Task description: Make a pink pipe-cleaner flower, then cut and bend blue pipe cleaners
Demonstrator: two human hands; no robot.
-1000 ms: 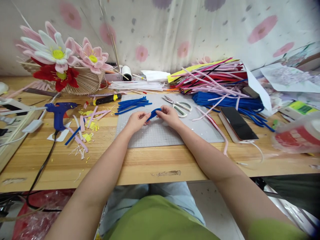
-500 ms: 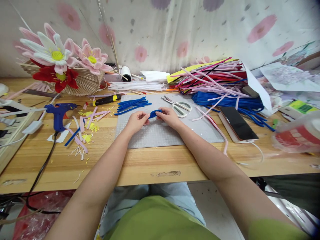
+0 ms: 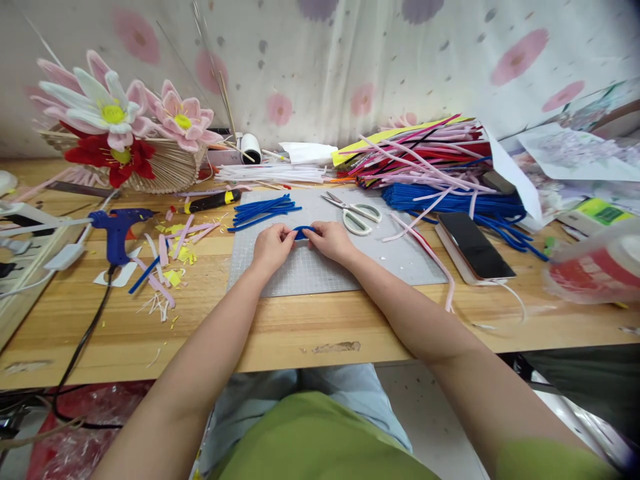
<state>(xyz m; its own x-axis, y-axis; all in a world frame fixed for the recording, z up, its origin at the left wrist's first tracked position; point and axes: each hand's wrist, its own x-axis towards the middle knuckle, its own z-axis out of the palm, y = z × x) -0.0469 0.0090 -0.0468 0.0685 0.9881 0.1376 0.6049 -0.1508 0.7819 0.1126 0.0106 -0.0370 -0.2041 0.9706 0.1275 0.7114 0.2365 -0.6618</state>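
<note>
Over the grey cutting mat (image 3: 320, 277), a short bent piece of blue pipe cleaner (image 3: 302, 233) is pinched between my two hands. My left hand (image 3: 273, 248) grips its left end with thumb and fingers. The other end is held by my right hand (image 3: 330, 240), fingertips closed. Just behind my left hand lies a small pile of cut blue pipe cleaners (image 3: 265, 210). Beyond my right hand rest scissors (image 3: 355, 215) with pale handles, blades pointing to the far left. My fingers hide part of the held piece.
Left are a blue glue gun (image 3: 119, 233), scraps (image 3: 175, 260) and fuzzy flowers in a basket (image 3: 170, 163). At the right lie a bundle of blue pipe cleaners (image 3: 450, 200), a phone (image 3: 475, 247) and a plastic tub (image 3: 597, 270). A black-and-yellow cutter (image 3: 215, 201) lies behind the scraps.
My right hand has come a little closer to my left. The blue piece between them looks flatter and less of it shows. The view has shifted slightly.
</note>
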